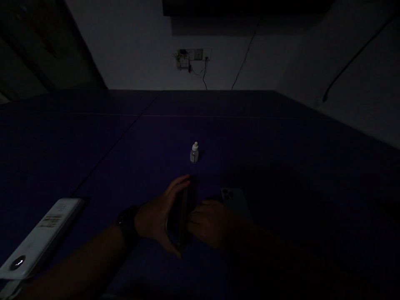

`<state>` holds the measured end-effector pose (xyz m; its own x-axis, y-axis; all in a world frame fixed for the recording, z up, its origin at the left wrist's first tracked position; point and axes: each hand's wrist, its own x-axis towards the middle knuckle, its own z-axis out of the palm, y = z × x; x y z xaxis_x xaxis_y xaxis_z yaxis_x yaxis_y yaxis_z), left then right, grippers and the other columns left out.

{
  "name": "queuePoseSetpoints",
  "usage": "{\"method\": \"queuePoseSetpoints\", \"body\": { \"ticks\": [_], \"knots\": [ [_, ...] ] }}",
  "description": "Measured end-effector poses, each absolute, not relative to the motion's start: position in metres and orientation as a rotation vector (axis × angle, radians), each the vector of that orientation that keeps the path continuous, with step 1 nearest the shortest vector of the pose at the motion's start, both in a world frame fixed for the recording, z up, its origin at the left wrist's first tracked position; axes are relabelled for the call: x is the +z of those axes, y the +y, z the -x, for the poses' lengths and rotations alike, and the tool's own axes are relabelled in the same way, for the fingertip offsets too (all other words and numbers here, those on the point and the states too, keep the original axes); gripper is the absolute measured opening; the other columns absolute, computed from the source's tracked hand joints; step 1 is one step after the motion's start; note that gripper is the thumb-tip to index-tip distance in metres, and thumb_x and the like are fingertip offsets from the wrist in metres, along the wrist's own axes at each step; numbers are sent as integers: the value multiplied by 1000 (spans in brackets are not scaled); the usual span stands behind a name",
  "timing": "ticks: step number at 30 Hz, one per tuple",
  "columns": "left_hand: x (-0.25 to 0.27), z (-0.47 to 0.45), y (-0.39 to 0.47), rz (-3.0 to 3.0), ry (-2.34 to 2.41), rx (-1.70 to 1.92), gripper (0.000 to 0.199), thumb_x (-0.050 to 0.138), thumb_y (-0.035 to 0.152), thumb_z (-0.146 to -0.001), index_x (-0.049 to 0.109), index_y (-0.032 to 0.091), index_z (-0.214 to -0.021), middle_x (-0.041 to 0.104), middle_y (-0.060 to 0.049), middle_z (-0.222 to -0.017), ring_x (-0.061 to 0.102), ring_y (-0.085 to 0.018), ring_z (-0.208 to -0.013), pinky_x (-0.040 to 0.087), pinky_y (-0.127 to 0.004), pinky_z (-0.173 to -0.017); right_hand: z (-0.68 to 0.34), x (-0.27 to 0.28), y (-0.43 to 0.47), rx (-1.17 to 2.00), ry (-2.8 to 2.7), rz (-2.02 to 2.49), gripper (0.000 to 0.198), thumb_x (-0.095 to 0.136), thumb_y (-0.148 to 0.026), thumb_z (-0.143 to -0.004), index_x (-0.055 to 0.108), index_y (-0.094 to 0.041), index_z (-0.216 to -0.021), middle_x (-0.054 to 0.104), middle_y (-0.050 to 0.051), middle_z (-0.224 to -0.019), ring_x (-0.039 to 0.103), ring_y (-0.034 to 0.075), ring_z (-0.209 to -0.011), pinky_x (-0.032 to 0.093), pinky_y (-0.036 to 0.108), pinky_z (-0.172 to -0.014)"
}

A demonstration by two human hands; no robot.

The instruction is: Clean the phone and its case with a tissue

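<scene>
My left hand [159, 214], with a dark watch [128, 225] on its wrist, is closed around a dark, flat, phone-sized slab [183, 212]. The slab is tilted up on edge, and its thin brownish side faces me; the dim light hides its exact kind. Against the slab's right side rests my right hand [208, 223], fingers curled in. What those fingers grip, if anything, is hidden. Partly behind the right forearm lies a phone [236, 200], back up, its camera lenses showing. Beyond both hands a small dropper bottle [194, 154] with a white top stands upright.
A long white device [43, 237] with a round dark spot lies at the left on the dark blue tabletop [140, 146]. Wall sockets [193, 54] with plugged cables and a small plant [178, 58] are at the back. The room is very dark.
</scene>
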<state>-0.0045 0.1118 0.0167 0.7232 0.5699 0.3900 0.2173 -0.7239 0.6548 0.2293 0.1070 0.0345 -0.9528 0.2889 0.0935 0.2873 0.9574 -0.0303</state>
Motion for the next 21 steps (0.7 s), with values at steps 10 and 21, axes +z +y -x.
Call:
{"method": "queuePoseSetpoints", "body": {
  "ticks": [10, 21],
  "knots": [
    [17, 5, 112, -2306, 613, 771, 152, 90, 76, -42, 6, 28, -160, 9, -22, -164, 13, -51, -151, 24, -69, -119, -225, 43, 113, 66, -3097, 507, 13, 59, -21, -96, 71, -18, -94, 78, 5, -89, 71, 21, -77, 46, 30, -60],
    [16, 5, 112, -2308, 613, 767, 153, 91, 75, -43, 5, 30, -160, 5, -20, -165, 14, -51, -151, 25, -69, -119, -230, 34, 116, 80, -3031, 589, 12, 60, -21, -97, 71, -19, -92, 77, 2, -84, 70, 19, -69, 40, 30, -54]
  ]
}}
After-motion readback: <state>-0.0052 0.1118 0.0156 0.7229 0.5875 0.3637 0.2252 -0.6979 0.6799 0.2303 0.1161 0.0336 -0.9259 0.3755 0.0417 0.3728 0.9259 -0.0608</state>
